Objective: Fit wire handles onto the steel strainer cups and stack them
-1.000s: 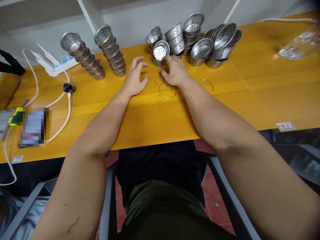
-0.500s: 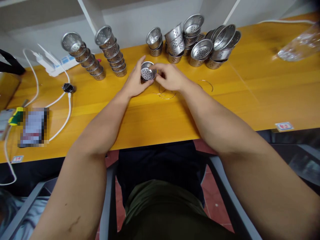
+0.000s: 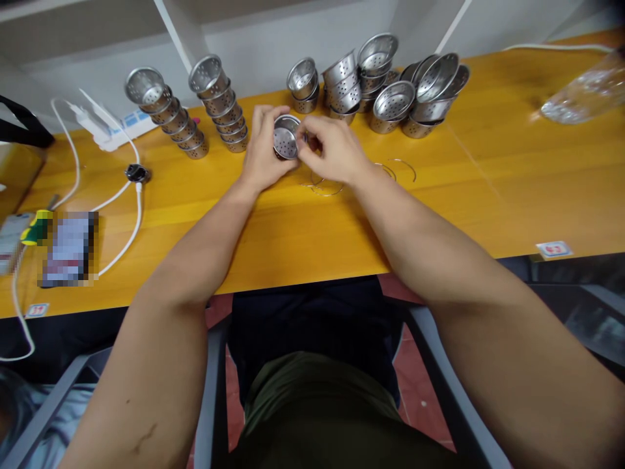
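A small perforated metal strainer cup (image 3: 286, 138) stands on the yellow table, tilted a little, its open mouth towards me. My left hand (image 3: 263, 144) is wrapped around its left side, thumb at the near edge and fingers behind. At the right rim my right hand (image 3: 327, 146) is pinched closed, fingertips touching the cup's edge. Whatever lies between those fingertips is too small and hidden to make out. Thin curved metal wires (image 3: 326, 193) lie on the table just below my right hand, and another wire (image 3: 407, 167) lies to its right.
Stacks of similar cups (image 3: 224, 107) stand at the back left, with more piled cups (image 3: 390, 107) at the back right. At left are a power strip (image 3: 127, 127), white cables, a phone (image 3: 71, 247) and a yellow-green handled tool (image 3: 36, 228). A clear plastic bag (image 3: 586, 94) lies far right.
My right fingers have drawn back from inside the cup to its right rim and curled tighter. My left fingers have bent more around the cup. The view has shifted slightly.
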Action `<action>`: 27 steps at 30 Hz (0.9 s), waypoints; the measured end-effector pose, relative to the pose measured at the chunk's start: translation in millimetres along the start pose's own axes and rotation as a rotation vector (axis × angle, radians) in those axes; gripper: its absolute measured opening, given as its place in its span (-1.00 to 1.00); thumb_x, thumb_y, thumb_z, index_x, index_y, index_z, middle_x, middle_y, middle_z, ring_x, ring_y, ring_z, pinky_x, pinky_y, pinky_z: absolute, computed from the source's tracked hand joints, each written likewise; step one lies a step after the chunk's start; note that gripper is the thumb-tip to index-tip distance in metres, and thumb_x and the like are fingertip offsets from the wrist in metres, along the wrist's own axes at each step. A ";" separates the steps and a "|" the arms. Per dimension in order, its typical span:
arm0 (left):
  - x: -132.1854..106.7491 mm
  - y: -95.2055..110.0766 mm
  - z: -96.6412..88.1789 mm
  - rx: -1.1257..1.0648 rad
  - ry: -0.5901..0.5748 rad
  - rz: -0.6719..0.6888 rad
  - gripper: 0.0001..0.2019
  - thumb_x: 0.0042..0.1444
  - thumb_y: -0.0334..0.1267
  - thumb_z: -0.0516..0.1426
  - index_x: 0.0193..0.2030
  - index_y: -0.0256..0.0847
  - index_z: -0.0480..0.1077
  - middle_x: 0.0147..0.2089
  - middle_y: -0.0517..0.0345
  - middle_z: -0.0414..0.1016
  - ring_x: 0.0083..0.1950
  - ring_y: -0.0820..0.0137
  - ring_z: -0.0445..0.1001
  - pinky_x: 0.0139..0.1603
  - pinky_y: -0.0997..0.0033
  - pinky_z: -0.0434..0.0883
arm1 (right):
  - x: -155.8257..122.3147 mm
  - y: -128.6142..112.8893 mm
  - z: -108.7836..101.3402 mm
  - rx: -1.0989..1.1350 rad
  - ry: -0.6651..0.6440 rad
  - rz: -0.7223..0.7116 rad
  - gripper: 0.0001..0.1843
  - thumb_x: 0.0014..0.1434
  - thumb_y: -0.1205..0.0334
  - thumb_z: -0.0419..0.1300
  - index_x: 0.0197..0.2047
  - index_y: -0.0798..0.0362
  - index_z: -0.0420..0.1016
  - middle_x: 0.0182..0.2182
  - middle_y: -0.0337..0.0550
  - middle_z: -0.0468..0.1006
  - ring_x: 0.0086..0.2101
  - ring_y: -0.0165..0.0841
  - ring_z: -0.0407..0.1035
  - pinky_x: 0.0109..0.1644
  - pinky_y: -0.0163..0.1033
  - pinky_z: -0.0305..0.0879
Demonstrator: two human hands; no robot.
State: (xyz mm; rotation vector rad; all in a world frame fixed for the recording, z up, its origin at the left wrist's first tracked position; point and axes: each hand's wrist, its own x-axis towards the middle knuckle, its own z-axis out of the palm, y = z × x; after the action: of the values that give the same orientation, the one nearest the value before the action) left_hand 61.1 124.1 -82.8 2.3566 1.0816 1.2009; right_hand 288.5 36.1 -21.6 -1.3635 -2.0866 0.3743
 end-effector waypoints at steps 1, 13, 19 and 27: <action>-0.6 0.1 0.6 0.008 0.008 0.000 -0.09 0.22 0.12 0.63 0.60 0.21 0.35 0.65 -0.15 0.39 0.76 -0.31 0.35 0.85 -0.39 0.40 | -0.1 -2.1 0.5 0.001 0.011 0.003 -0.70 0.61 -0.26 0.38 0.15 -0.27 0.63 0.01 0.03 0.74 0.23 0.27 0.59 0.31 0.31 0.63; 1.5 -16.1 14.0 -0.103 -0.092 0.147 -0.06 0.21 0.17 0.58 0.59 0.03 0.30 0.59 -0.30 0.45 0.65 -0.32 0.47 0.73 -0.38 0.49 | 8.7 19.5 20.4 0.076 0.265 -0.124 -0.82 0.53 -0.02 0.34 0.05 -0.24 0.45 0.00 0.02 0.65 0.07 0.14 0.55 0.26 0.26 0.56; -2.8 -5.2 8.0 -0.120 -0.116 0.143 -0.02 0.30 0.21 0.53 0.70 0.05 0.23 0.67 -0.29 0.45 0.72 -0.33 0.45 0.74 -0.42 0.48 | 5.1 17.2 18.1 0.124 0.287 -0.165 -0.67 0.65 -0.13 0.16 0.24 -0.14 0.55 -0.28 -0.15 0.48 -0.26 -0.06 0.43 0.05 0.13 0.52; -6.8 0.3 6.3 -0.137 -0.156 0.102 0.02 0.33 0.20 0.54 0.75 0.02 0.20 0.65 -0.29 0.52 0.62 -0.31 0.59 0.68 -0.37 0.56 | 8.1 23.4 23.7 0.173 0.187 -0.038 -0.38 0.63 -0.56 0.22 0.31 -0.26 0.67 -0.11 -0.03 0.70 -0.04 0.12 0.62 0.16 0.23 0.60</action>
State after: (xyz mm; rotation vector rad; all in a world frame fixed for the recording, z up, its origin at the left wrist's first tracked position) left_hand 63.7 119.5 -90.4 2.3775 0.8120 1.0664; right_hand 288.4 55.6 -49.7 -1.2083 -1.8783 0.3863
